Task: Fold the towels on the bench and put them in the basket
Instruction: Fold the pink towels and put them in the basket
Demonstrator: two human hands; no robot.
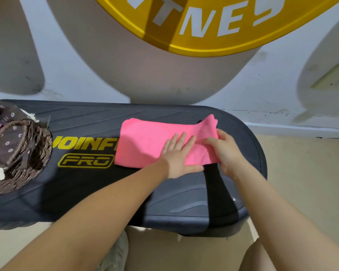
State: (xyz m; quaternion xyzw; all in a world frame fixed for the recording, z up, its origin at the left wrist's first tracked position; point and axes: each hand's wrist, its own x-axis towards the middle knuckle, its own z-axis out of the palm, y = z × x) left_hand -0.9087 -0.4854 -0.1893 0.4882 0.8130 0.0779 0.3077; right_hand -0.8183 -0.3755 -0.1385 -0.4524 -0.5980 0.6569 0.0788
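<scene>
Towel (145, 141) is mid-fold on tabletop (86, 184): your flat left hand (177, 153) pins it, right hand (223, 147) pinches its edge; next, fold over w/ corners aligned.

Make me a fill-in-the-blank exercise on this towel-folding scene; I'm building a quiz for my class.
1. The left hand lies flat on the ____ towel.
2. The right hand pinches the towel's ____ edge.
3. The wicker basket stands at the ____ end of the bench.
4. The yellow word printed on the bench below the larger lettering is ____.

Missing words: pink; right; left; PRO
</scene>
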